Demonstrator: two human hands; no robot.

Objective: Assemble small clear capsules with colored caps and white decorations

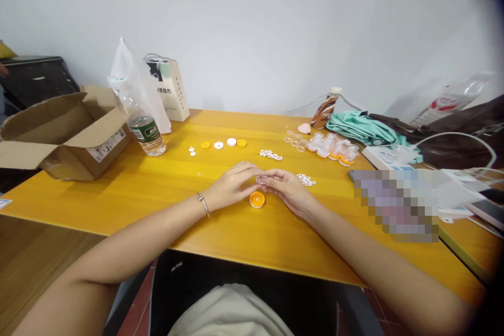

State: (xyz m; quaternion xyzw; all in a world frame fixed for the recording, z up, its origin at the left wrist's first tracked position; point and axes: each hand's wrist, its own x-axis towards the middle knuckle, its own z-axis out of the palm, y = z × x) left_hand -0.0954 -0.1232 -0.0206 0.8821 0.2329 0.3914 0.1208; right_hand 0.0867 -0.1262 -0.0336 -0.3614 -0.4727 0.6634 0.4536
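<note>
Plainly, the work now lies in the fingertips, over a yellow-brown bench. At the far left stands an open cardboard box, and beside it a water bottle with a green label. Next come a few tiny white parts, then a row of small discs, two yellow and two white. The left hand comes in with a bent wrist; its thumb and forefinger are a little apart, around a small whitish piece, but I cannot tell if this grip really presses on it. Just on the near side of that piece, an orange round cup sits on the bench with its hollow side up. Farther back is a group of white openwork pieces. The right hand has its grip closed, thumb against fingers, and it seems to be the one which carries the small piece. A second openwork cluster lies just beyond this hand. More to the right are clear rings, clear-topped containers with orange or white bases, and a green cloth. In my judgement, the step in hand is holding and adjusting the small piece, and the next move calls for a light, steady pinch, without knocking the cup.
</note>
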